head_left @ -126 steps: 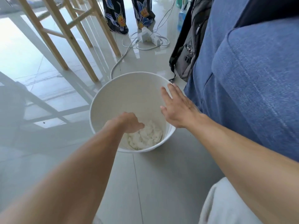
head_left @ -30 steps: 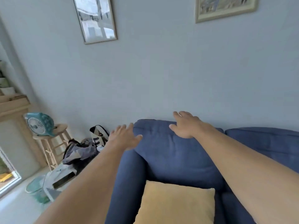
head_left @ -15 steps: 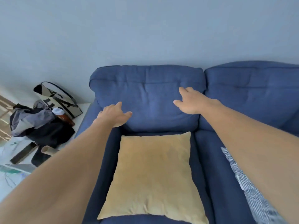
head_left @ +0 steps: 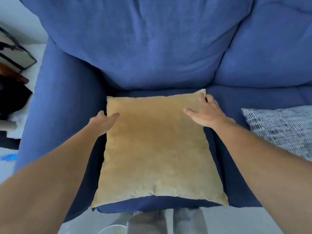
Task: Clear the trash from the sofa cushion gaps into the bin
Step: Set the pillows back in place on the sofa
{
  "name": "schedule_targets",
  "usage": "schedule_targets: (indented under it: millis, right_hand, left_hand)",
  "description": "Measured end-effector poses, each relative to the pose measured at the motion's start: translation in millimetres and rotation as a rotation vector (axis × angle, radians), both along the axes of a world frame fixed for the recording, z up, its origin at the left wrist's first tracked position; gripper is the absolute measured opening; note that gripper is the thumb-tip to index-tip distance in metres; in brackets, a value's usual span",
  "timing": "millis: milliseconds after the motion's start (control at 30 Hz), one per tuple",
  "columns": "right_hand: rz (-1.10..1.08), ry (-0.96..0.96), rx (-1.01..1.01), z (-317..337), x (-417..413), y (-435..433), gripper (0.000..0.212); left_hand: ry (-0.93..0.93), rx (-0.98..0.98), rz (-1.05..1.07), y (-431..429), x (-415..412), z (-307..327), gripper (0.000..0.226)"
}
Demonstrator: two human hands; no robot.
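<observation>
Location of trash: none in sight. Gaps round the seat cushion of the blue sofa mostly covered by a yellow throw pillow lying flat on it. Curved white rim at the bottom edge of the view, probably the bin.

Left grip: closed on the pillow's left edge near the far corner, thumb on top, fingers at the side.

Right grip: on the far right corner, thumb spread over the top, fingers curled over the edge.

Handling, as judged: pillow light, soft, velvety, not fragile, and likely to sag if held by one corner. Best taken at opposite edges, as now, and lifted clear towards the striped pillow on the right.

Change against half a second earlier: both grips then raised in front of the back cushion, touching nothing, and now down on the pillow. View now nearer and steeper.
</observation>
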State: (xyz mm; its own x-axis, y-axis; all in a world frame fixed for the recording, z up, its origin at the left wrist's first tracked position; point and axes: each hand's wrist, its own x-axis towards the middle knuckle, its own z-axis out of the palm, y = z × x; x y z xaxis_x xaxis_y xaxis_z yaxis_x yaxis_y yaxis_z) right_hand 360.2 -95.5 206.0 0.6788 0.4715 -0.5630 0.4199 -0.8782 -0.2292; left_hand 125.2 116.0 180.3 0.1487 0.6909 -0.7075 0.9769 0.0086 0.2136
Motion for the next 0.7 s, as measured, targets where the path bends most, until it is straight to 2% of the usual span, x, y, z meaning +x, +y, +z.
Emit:
schedule_targets:
  millis: [167, 267, 333, 433, 533, 700]
  right_hand:
    - [-0.42, 0.195, 0.048, -59, -10, -3, 0.127]
    - [-0.67, 0.318, 0.059, -93, -9, -4, 0.134]
    - [-0.736, 0.372, 0.103, -108, -11, -7, 0.136]
    - [-0.744, 0.384, 0.166, -129, -7, -7, 0.127]
    - [-0.748, 0.367, 0.257, -134, -5, -7, 0.103]
    - [-0.731, 0.315, 0.417, -114, -1, -6, 0.076]
  left_hand:
    - [-0.064, -0.181, 0.317, 8, -14, -58, 0.107]
    - [-0.12, -0.29, 0.471, 13, -16, -86, 0.127]
    - [-0.186, -0.329, 0.542, 10, -18, -102, 0.132]
    - [-0.282, -0.316, 0.588, 4, -13, -118, 0.121]
    - [-0.362, -0.248, 0.595, -5, -9, -120, 0.102]
    - [-0.499, -0.185, 0.607, -6, 4, -97, 0.079]
